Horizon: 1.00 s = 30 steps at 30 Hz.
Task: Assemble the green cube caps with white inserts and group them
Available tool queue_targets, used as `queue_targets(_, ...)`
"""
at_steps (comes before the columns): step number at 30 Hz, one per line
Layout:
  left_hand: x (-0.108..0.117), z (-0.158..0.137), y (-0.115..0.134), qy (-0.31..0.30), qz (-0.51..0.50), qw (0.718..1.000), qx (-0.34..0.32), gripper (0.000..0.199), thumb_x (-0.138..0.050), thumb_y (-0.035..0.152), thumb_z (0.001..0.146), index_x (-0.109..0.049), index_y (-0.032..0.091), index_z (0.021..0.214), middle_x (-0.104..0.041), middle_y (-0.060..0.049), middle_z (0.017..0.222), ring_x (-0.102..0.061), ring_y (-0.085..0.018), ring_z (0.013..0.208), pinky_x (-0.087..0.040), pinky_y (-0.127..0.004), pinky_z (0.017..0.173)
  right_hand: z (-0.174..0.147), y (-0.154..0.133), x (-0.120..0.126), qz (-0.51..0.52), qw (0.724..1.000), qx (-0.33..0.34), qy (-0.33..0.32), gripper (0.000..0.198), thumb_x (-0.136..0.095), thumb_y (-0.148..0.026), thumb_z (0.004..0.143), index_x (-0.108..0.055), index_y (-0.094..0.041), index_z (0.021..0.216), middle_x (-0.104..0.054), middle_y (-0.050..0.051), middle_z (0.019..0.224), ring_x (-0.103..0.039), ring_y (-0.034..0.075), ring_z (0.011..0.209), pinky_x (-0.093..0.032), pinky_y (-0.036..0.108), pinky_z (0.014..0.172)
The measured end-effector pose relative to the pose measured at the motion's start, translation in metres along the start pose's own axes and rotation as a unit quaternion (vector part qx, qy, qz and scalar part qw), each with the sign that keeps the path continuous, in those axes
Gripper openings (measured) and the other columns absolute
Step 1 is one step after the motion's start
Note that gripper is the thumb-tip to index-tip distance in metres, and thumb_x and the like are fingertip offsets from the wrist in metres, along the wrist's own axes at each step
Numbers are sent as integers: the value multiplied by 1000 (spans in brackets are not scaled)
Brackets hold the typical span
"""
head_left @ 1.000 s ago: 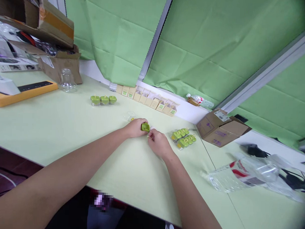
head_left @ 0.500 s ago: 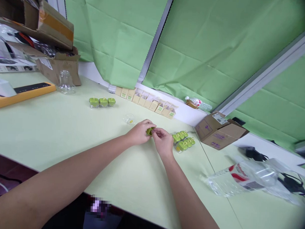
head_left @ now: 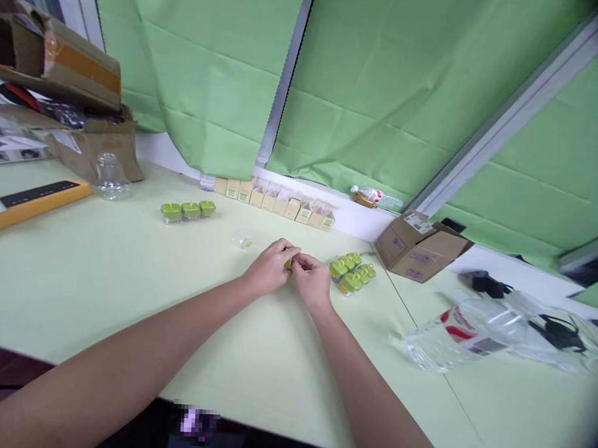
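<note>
My left hand [head_left: 269, 267] is closed around a small green lid [head_left: 288, 264], which shows only in part between the fingers. Right beside it, my right hand [head_left: 313, 281] is pinched at the lid's edge; whatever its fingertips hold is too small and hidden to name. Beyond the left hand, a clear little container [head_left: 244, 240] with a yellow spot lies on the table. To the right sits a cluster of clear containers with green lids [head_left: 352, 273], each lid with a pale loop on top. Three more green-lidded containers [head_left: 190, 211] stand in a row at the left.
Small beige cartons [head_left: 281, 203] line the back edge. At left are a glass jar [head_left: 113, 177], an orange-edged device [head_left: 39, 206] and stacked cardboard boxes [head_left: 83, 66]. At right are a cardboard box [head_left: 416, 248], a large plastic bottle [head_left: 459, 334] and black cables [head_left: 560, 332].
The view has shifted slightly. Both hands stay together at the green lid, and my fingers now cover more of it.
</note>
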<state>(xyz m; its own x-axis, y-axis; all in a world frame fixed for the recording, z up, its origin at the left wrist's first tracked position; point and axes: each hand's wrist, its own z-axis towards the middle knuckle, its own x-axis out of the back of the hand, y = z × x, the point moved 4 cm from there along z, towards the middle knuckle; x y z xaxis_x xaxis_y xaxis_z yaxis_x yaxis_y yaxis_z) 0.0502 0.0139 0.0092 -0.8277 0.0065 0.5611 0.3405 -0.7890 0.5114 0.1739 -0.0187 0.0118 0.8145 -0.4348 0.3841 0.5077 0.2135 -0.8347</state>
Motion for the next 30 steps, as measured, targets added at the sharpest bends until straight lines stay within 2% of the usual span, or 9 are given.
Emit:
queue_targets(4, 0, -1, 1, -6, 15, 1000, -13, 53, -52, -2, 69, -64, 19, 116, -58, -7, 104, -56, -21, 103, -50, -35, 93, -3, 0, -2, -16, 1000, 6, -13, 22, -55, -28, 78, -73, -17, 72, -64, -1, 64, -48, 12, 56, -38, 24, 57)
queue_targets(7, -2, -2, -1, -1, -6, 1000, -8, 53, -53, -1, 69, -66, 19, 115, -58, -7, 103, -57, -21, 101, -49, -35, 93, -5, 2, -5, -26, 999, 26, -9, 23, -52, -28, 80, -68, -18, 66, -57, -2, 59, -45, 12, 56, -34, 24, 56)
queue_targets(10, -4, -3, -6, -4, -23, 1000, 11, 51, -55, 0, 69, -67, 20, 115, -58, -7, 102, -59, -20, 98, -50, -35, 91, -5, 3, -6, -52, 997, 47, -19, 23, -50, -25, 81, -67, -18, 67, -58, -1, 62, -49, 14, 60, -35, 24, 60)
queue_targets(15, 1, -3, -12, 5, -26, 999, 30, 48, -59, 4, 71, -68, 22, 115, -60, -6, 104, -60, -21, 100, -50, -35, 91, -2, -5, -3, -74, 991, 46, -99, 23, -51, -25, 81, -73, -21, 76, -66, -2, 70, -55, 14, 64, -39, 24, 64)
queue_targets(20, 4, -3, -4, -13, -37, 999, 8, 49, -55, 2, 73, -67, 21, 116, -59, -6, 103, -60, -20, 98, -49, -34, 89, -7, -15, 0, -118, 990, 61, -57, 23, -50, -19, 80, -70, -21, 69, -61, -2, 62, -53, 14, 60, -36, 24, 61)
queue_targets(23, 3, -6, -1, -26, -51, 998, 0, 49, -53, 1, 73, -67, 22, 115, -59, -6, 102, -59, -19, 96, -49, -33, 88, -10, -15, -3, -117, 990, 69, -35, 23, -50, -17, 80, -69, -21, 69, -63, -1, 66, -55, 14, 63, -37, 24, 63)
queue_targets(30, 0, -7, -5, -31, -70, 997, 18, 49, -53, 1, 73, -67, 22, 115, -60, -6, 104, -61, -19, 97, -49, -32, 88, -9, -11, -6, -150, 986, 60, -47, 25, -49, -16, 82, -68, -22, 68, -64, 0, 66, -53, 13, 61, -35, 24, 61)
